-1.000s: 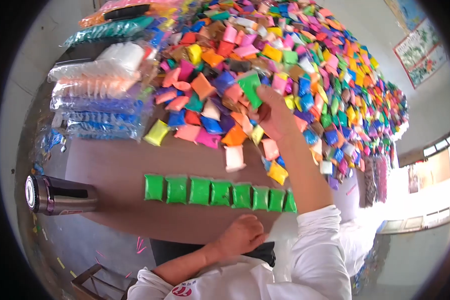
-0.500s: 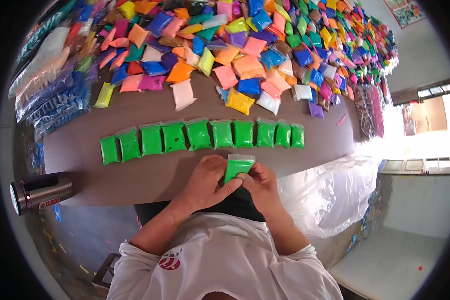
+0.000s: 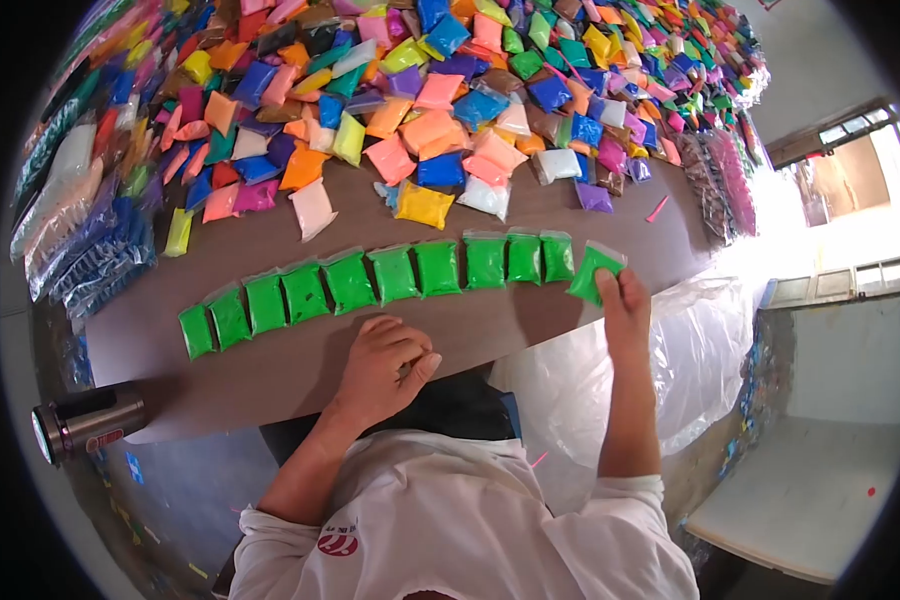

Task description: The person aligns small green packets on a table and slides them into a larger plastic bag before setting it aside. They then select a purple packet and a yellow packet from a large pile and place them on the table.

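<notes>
My right hand (image 3: 622, 298) pinches a small green-filled clear bag (image 3: 595, 272) by its lower right corner, thumb on top. It holds the bag at the right end of a curved row of similar green bags (image 3: 393, 273) on the brown table (image 3: 270, 375). Below the middle of that row, near the table's front edge, my left hand (image 3: 385, 365) has loosely bent fingers with the thumb apart from them. Nothing shows in it.
A big heap of small colourful bags (image 3: 440, 90) covers the table's far side. Bundled packs (image 3: 100, 240) lie at the left. A metal flask (image 3: 88, 422) lies at the front left corner. Clear plastic sheeting (image 3: 610, 370) hangs by the front right edge.
My right hand has carried the green bag from in front of my body rightward to the row's right end. My left hand has let go of it. The camera view has shifted.
</notes>
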A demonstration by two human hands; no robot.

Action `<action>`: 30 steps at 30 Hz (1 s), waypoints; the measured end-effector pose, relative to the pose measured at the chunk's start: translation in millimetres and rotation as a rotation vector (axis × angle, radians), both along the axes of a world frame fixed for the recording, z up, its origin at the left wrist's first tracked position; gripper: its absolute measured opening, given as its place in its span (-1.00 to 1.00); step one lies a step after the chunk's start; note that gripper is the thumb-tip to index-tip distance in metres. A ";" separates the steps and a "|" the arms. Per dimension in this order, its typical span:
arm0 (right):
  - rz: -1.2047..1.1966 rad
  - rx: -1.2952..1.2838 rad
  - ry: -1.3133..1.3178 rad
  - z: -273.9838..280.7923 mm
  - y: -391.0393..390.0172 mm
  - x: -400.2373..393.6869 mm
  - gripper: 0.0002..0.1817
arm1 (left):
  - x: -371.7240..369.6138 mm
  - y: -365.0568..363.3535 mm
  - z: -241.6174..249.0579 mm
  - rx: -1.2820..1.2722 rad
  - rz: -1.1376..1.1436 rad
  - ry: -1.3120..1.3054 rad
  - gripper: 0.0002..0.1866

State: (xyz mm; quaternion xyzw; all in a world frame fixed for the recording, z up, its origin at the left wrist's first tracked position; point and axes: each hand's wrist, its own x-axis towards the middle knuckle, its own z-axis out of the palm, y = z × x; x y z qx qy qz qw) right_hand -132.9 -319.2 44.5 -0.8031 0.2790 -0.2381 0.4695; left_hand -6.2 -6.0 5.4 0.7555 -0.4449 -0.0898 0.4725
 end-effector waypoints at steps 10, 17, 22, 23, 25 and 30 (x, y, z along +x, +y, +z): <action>-0.095 -0.336 0.120 -44.9 -59.6 20.3 -0.73 | -3.8 -5.0 1.5 0.018 0.063 -0.067 -0.85; 0.005 -0.414 0.170 -36.4 -45.7 25.6 -0.84 | -3.8 -3.6 0.5 0.025 0.053 -0.097 -0.82; 0.046 -0.332 0.258 -36.0 -60.6 22.1 -0.88 | -3.3 -1.5 -1.4 0.018 0.034 -0.086 -0.81; 0.005 -0.341 0.221 -36.2 -61.6 22.5 -0.88 | -3.0 -1.2 -0.4 0.015 0.034 -0.081 -0.80; -0.065 -0.351 0.152 -37.6 -63.3 28.2 -0.87 | -3.4 0.6 -0.4 0.020 0.035 -0.063 -0.80; -0.039 -0.366 0.086 -1.7 -54.9 77.0 -0.85 | -2.3 1.8 -0.7 0.028 0.020 -0.055 -0.80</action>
